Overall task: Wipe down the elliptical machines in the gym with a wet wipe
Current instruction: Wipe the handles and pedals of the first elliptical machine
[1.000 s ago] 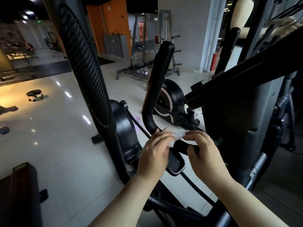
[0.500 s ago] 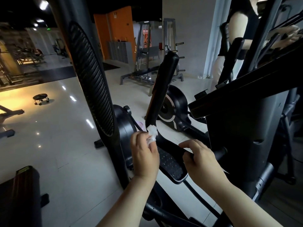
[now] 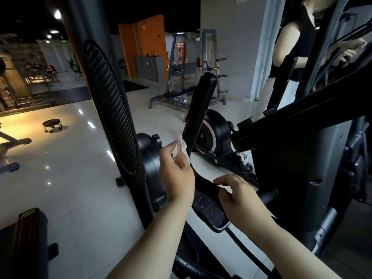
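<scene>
The wet wipe [image 3: 182,147] is a small crumpled white wad pressed against the left side of the black padded handlebar [image 3: 198,109], low on its upright stretch, just above where it curves toward the person. The left hand [image 3: 177,174] holds it: the fingers [image 3: 169,147] are drawn close together and pinch the wipe with the thumb, so only its edges show past the fingertips.

The right hand [image 3: 237,198] sits lower, at the bend where the handlebar runs sideways into a short black bar end [image 3: 268,195]. Its fingers [image 3: 221,181] are loosely curled, the forefinger reaching out to the left. Whether they grip the bar or only hover over it cannot be told.

Just below both hands lies a studded black pedal [image 3: 209,210]. The dark column of the elliptical machine [image 3: 291,178] rises on the right, and a tall ribbed upright [image 3: 112,109] stands on the left. Behind the handlebar is the flywheel [image 3: 213,133] of a second machine, with another person [image 3: 291,47] standing on it. A small wheeled stool [image 3: 52,124] stands far off on the glossy tiled floor [image 3: 70,168].
</scene>
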Action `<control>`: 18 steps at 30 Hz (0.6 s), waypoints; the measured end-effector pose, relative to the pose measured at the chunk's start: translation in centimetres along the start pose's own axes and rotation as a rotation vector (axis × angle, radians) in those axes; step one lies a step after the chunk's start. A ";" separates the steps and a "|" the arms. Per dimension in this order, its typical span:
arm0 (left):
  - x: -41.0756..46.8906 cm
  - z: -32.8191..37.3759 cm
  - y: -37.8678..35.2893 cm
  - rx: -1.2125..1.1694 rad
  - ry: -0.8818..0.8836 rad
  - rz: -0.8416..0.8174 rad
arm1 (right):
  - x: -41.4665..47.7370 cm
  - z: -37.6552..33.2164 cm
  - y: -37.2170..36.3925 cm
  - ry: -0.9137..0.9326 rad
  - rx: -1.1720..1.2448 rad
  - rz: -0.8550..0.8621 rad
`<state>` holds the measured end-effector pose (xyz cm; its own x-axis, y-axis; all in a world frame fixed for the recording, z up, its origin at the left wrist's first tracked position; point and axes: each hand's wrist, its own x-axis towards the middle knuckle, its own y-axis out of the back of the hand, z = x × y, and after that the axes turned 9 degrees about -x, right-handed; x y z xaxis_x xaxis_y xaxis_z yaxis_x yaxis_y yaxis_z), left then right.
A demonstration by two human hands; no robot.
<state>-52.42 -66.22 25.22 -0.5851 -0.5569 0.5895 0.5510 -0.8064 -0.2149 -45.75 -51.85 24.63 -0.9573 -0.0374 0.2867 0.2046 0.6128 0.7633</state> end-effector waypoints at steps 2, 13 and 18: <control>1.5 2.1 -0.7 -0.041 -0.069 0.010 | 0.3 -0.3 0.2 -0.009 0.035 0.000; 3.2 2.3 -3.1 -0.065 -0.135 -0.099 | 1.4 -0.9 0.0 0.020 0.044 -0.013; 5.5 7.6 -5.1 -0.105 -0.273 -0.188 | 3.3 -3.3 1.5 0.088 0.168 0.105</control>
<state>-53.91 -63.65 35.42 -0.4820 -0.3348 0.8097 0.3761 -0.9137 -0.1540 -47.93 -53.62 28.64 -0.9096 -0.0310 0.4143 0.2578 0.7399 0.6214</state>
